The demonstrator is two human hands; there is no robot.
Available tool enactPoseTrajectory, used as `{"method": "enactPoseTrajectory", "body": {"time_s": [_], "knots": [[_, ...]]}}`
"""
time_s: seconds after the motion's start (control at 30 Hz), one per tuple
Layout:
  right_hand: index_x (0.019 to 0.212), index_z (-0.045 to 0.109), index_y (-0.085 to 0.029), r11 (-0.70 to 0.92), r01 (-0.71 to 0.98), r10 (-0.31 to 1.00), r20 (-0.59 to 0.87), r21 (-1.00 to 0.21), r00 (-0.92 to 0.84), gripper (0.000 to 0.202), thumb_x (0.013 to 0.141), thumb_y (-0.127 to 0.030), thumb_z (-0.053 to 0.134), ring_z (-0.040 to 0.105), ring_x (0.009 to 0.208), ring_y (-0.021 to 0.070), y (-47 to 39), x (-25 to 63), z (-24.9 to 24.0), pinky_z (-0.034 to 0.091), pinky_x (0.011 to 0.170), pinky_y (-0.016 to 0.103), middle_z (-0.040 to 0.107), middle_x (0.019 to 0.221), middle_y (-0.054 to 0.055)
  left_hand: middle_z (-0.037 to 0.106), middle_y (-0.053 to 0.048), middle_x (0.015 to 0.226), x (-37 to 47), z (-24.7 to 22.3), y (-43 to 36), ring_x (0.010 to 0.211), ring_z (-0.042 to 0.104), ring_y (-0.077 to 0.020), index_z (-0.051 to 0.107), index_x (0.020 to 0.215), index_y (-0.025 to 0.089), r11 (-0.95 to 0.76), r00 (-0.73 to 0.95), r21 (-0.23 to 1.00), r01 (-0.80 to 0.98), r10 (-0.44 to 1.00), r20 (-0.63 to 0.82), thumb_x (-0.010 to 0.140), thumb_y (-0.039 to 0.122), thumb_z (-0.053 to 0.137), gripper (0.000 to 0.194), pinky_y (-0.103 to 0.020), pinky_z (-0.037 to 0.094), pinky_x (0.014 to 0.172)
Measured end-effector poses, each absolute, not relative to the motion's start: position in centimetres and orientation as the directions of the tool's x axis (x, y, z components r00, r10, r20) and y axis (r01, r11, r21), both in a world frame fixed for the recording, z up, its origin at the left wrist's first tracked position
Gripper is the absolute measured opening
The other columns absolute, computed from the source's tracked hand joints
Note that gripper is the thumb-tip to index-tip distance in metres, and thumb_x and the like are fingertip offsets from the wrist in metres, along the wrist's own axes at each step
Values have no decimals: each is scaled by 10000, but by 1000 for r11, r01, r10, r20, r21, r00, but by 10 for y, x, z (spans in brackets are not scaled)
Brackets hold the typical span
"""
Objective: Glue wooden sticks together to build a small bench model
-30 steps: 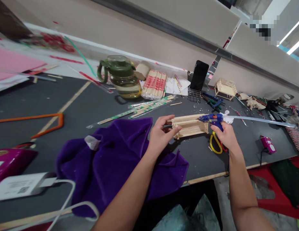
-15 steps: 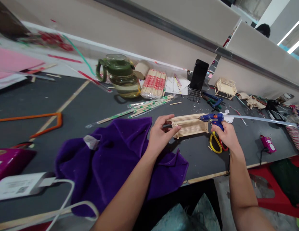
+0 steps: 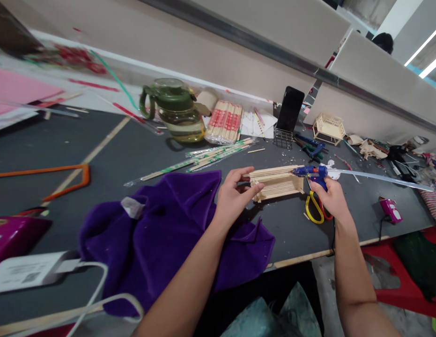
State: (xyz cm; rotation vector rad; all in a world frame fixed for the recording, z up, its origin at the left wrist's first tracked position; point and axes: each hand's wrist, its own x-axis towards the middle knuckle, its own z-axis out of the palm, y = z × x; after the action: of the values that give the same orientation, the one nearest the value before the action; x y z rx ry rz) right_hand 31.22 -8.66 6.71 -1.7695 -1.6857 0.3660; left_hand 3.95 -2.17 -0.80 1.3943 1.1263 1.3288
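My left hand (image 3: 237, 194) grips the left end of a small wooden-stick frame (image 3: 281, 187), a box-like piece built from rows of thin pale sticks. In my right hand (image 3: 332, 196) is a blue hot glue gun (image 3: 314, 173), its nozzle at the frame's upper right edge. A long clear glue stick (image 3: 379, 176) juts from the back of the gun. Just under the gun lie scissors (image 3: 314, 209) with yellow and red handles, partly hidden by my right hand. A purple cloth (image 3: 175, 224) spreads beneath my left forearm.
Behind the frame stand a green-lidded jug (image 3: 179, 112), packed chopsticks (image 3: 225, 120), loose wrapped chopsticks (image 3: 218, 157) and a phone (image 3: 290, 110) on a stand. Pliers (image 3: 312, 147) and a small stick-built model (image 3: 328, 127) lie further right. An orange saw frame (image 3: 86, 175) is at left.
The glue gun has shifted very slightly to the right along the frame's edge, and its glue stick sits a little lower. My left hand and the frame stay in place.
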Motion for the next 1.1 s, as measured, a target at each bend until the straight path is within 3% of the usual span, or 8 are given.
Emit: {"method": "enactPoseTrajectory", "body": {"time_s": [0.3,0.57,0.83,1.1], "knots": [[935,707,-191,54,792,965,235,-608,115,350,930,-519,586,679,755,249,-87,310,69,471,689,318,763,847,76,658,-87,1164,39,-9,-22,971,663,-215,719,1176,215,-205,22,978,29,979,204,719,470,828,535,-304,599,721],[819,662,-191,30,810,955,255,-586,149,384,904,-560,596,623,681,221,-86,322,68,436,650,308,695,732,45,654,-86,1170,39,-9,-22,975,655,-208,713,1185,206,-192,26,981,26,981,191,721,466,823,543,-298,590,732],[897,692,-180,27,793,956,246,-609,156,369,905,-539,607,621,695,211,-86,329,68,447,662,302,723,792,47,656,-86,1189,39,-8,-22,985,658,-208,712,1188,207,-185,29,982,36,982,184,723,457,822,540,-298,586,731],[743,620,-201,7,794,941,274,-607,201,390,880,-566,623,520,582,170,-88,337,69,382,583,287,626,639,4,656,-83,1170,39,-9,-22,992,664,-214,713,1188,206,-191,26,981,38,981,190,727,476,820,544,-303,587,741]]}}
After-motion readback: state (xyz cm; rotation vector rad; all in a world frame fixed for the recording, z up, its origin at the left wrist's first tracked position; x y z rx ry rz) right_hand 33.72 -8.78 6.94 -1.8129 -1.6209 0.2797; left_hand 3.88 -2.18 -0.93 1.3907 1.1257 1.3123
